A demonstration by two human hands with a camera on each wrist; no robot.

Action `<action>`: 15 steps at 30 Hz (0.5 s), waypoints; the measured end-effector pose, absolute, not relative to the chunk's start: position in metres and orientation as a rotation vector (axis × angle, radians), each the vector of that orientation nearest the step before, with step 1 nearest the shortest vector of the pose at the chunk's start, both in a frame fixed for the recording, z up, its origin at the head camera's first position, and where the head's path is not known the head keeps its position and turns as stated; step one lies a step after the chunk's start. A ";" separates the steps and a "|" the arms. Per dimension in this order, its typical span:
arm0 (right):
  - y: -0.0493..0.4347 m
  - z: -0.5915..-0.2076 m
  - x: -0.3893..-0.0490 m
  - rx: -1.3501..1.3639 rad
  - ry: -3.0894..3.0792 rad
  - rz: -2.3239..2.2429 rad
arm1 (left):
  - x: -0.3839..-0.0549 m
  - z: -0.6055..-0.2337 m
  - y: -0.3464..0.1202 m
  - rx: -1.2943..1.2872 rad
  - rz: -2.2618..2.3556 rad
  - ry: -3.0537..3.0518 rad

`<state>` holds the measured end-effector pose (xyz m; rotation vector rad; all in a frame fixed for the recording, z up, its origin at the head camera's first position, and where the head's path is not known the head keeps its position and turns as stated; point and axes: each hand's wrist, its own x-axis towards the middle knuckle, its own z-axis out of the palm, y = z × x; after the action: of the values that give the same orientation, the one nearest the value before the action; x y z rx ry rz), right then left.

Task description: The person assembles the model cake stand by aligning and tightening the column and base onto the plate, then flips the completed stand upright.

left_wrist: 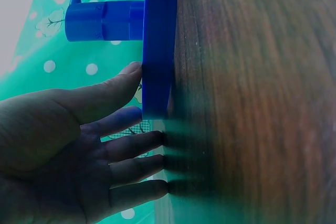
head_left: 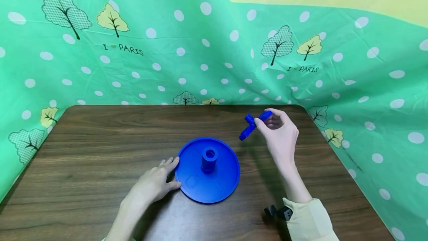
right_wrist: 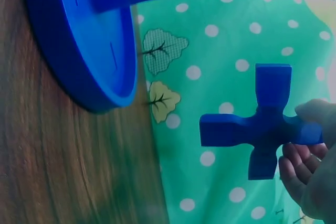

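Observation:
A round blue plastic base (head_left: 224, 187) with a raised rim lies flat on the table, and a hollow blue post (head_left: 208, 164) stands upright from its middle. At the left of the rim is my left hand (head_left: 152, 185), its thumb and index finger touching the edge. The left wrist view shows those fingers fairly straight and spread beside the base (left_wrist: 158, 51). Off the table, to the right and beyond the base, my right hand (head_left: 282, 135) pinches one arm of a blue cross-shaped piece (right_wrist: 269, 124). Its other arms stick out freely, and the post's top opening faces up.
The dark wood table (head_left: 110, 140) ends at a green polka-dot curtain (head_left: 204, 47) behind and along the sides. A small black device (head_left: 279, 213) sits at the right sleeve (head_left: 311, 217).

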<state>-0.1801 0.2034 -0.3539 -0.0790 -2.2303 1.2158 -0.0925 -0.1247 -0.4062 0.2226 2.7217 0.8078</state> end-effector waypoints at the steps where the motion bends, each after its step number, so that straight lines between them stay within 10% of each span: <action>1: 0.203 -0.354 -0.178 -0.069 -2.215 1.249 | -0.093 -0.406 -0.125 0.224 0.806 2.723; 15: 0.186 -0.356 -0.154 0.230 -2.146 1.455 | -0.091 -0.409 -0.122 0.210 0.789 2.718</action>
<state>-0.1541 0.1861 -0.3564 0.2296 -2.1456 1.4549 -0.0912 -0.1217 -0.4087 0.2098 2.7178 0.7887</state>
